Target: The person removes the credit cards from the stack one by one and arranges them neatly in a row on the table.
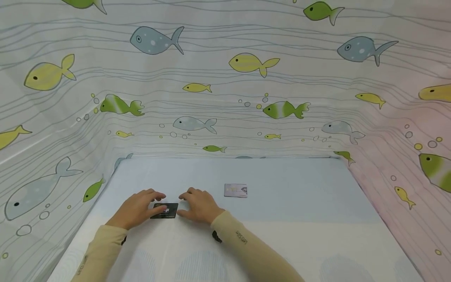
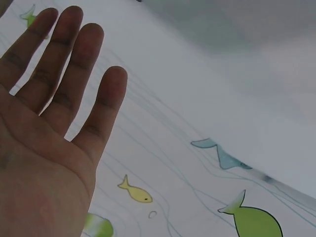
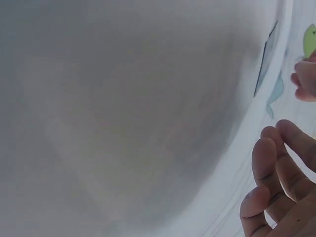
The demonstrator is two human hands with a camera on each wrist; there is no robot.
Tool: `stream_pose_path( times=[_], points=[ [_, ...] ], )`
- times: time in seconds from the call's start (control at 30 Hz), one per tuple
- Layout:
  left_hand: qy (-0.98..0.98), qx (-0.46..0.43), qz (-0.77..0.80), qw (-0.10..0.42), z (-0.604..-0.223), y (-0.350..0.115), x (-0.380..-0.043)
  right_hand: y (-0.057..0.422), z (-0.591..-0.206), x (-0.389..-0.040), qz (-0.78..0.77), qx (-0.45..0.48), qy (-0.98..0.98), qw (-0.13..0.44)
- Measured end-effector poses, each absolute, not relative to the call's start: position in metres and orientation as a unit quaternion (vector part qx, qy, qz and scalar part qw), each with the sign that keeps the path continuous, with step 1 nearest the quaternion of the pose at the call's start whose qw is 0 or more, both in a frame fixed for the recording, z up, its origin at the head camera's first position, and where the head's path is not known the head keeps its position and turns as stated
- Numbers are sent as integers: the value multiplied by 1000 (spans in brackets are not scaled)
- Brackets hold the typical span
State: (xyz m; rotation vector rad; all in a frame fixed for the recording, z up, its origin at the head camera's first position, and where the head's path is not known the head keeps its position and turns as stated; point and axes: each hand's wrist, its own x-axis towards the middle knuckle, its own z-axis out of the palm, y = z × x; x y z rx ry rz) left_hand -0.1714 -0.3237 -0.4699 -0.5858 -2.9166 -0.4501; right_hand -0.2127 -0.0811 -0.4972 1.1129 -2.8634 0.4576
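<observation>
A black card (image 1: pixel 170 210) with light print lies flat on the white table, between the two hands. The left hand (image 1: pixel 139 208) reaches over its left end, thumb across the card's face and the other fingers above its far edge. In the left wrist view the left hand's fingers (image 2: pixel 91 59) are nearly straight and spread. At the card's right end, the right hand (image 1: pixel 201 205) has its thumb by the corner and its fingers loosely bent, with nothing between them. The right wrist view shows the right hand (image 3: pixel 284 182) with relaxed fingers.
A second card (image 1: pixel 235 190), pale purple with print, lies on the table (image 1: pixel 299 203) farther back and right of the hands. Fish-printed sheeting (image 1: pixel 225 117) rises behind the table and along both its sides.
</observation>
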Motion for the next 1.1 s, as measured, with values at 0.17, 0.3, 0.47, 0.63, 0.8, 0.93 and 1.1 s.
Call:
stream_pose_path(
  times=[0.17,0.3,0.47,0.63,0.8,0.93,1.1],
  points=[
    [-966,-204,-147,66,-469,-316,-175,-69,-495,-215,165,347,-923,24],
    [-964,-211,-152,62,-470,-308,-179,-58,-494,-217,174,346,-921,36],
    [-959,-230,-152,71,-468,-298,-184,-44,-493,-219,199,341,-918,43],
    [-954,-249,-152,74,-465,-288,-190,-33,-488,-218,214,329,-919,46],
    [-956,-246,-144,70,-465,-279,-195,-26,-489,-218,215,324,-920,40],
    [-955,-250,-145,66,-465,-269,-201,-19,-491,-220,218,320,-921,42],
    [-952,-262,-149,59,-465,-257,-209,-7,-490,-225,230,311,-921,46]
  ],
)
